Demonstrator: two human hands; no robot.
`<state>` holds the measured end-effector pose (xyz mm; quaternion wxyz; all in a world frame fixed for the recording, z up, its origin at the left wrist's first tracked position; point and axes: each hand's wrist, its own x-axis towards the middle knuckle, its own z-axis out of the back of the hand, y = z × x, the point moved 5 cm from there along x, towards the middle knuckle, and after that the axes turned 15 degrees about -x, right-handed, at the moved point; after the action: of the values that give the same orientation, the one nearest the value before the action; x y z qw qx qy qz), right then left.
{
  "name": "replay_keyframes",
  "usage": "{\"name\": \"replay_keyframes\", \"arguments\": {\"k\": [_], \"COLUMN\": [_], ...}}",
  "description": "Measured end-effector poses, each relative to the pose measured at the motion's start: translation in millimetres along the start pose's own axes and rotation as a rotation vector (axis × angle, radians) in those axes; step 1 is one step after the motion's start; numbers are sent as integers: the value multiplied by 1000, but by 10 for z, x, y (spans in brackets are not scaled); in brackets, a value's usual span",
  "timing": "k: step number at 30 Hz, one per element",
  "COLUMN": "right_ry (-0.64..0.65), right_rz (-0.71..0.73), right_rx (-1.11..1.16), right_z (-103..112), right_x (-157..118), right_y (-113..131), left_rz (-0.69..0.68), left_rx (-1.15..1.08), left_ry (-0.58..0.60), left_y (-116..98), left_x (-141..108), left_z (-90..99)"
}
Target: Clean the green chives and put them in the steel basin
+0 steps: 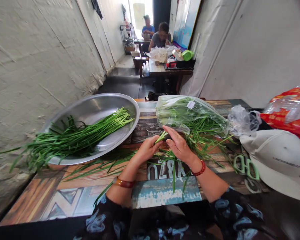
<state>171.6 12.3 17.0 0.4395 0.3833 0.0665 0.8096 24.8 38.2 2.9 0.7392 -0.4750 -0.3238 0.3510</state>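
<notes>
My left hand [147,150] is closed around a small bunch of garlic chives [162,136], its pale stem ends poking up past the thumb. Long green leaves of it trail left beneath my forearm. Fingers stretched out, my right hand [179,146] is at the stem ends; whether it touches them I cannot tell. To the left a wide steel basin [107,100] bears a large pile of chives [90,135], leaves hanging over its rim. Behind my right hand lies a clear plastic bag [177,108] with more chives. Loose chives [202,145] and scraps spread around my right hand.
On the right are green-handled scissors [246,166], a pale cap [277,156], a crumpled plastic bag [241,120] and a red-and-clear package [290,106]. The patterned wooden table [165,193] runs under everything. Two people sit at tables farther back, with a cluttered table [157,68] between.
</notes>
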Motion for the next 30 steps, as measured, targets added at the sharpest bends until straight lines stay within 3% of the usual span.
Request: {"name": "replay_keyframes", "arguments": {"k": [3, 6, 12, 16, 21, 23, 26, 28, 30], "right_ry": [-32, 23, -28, -115, 13, -19, -85, 5, 152], "right_rz": [76, 163, 210, 147, 183, 122, -144, -310, -383], "right_rx": [-112, -149, -166, -200, -254, -145, 199, 525, 785], "right_z": [17, -36, -36, 10, -96, -102, -146, -291, -449], "right_x": [1, 8, 21, 12, 12, 19, 10, -17, -47], "right_y": [78, 159, 278, 311, 319, 240, 14, -69, -18], "left_rz": [-8, -9, 44, 133, 145, 141, 118, 79, 67], "left_rx": [68, 104, 233, 329, 369, 388, 407, 403, 432], "left_ry": [5, 17, 1, -6, 16, 8, -66, -108, -103], "left_y": [15, 69, 184, 159, 112, 105, 67, 27, 8], "left_x": [-10, -18, -30, -58, -60, -54, -52, -59, -68], "left_z": [-1, 0, 21, -14, -62, -41, 25, 30, -28]}}
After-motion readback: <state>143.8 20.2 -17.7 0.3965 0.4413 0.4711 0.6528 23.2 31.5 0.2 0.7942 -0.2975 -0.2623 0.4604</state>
